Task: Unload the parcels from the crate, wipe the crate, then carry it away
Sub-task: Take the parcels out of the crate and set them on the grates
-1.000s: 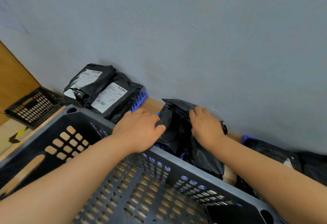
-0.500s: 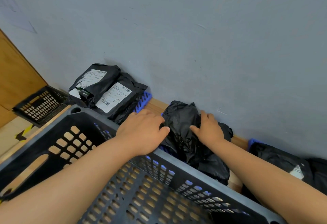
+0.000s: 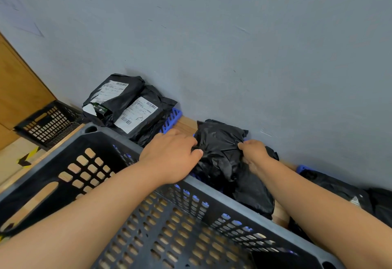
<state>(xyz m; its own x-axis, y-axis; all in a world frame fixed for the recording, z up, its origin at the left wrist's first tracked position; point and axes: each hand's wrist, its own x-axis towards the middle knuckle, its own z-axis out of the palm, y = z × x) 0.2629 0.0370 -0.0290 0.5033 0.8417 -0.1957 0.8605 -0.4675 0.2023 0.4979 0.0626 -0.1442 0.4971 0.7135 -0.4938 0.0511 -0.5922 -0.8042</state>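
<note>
Nearest the camera, the dark grey plastic crate showed a slotted floor and perforated walls with nothing visible on the floor, save a dark patch at the bottom right corner that could not be made out. By that reading the unloading was close to finished, while the wiping and the carrying away were not yet begun; no cloth was in view.

Both forearms reached across the far rim of the crate. The left hand lay over that rim with its fingers curled against the side of the black parcel; whether that grip had truly closed on the plastic could not be told. The right hand pinched a fold of the same parcel, its grip shut on the crinkled film. The parcel sat just outside the crate, against the grey wall, a soft, rumpled, glossy poly bag resting partly on another flat black bag.

Further left, two labelled parcels lay stacked on a blue slatted pallet, their white shipping labels smooth against the wrinkled black. Beyond them a second, smaller black lattice crate stood near a wooden panel. More black bags lay at the far right.
</note>
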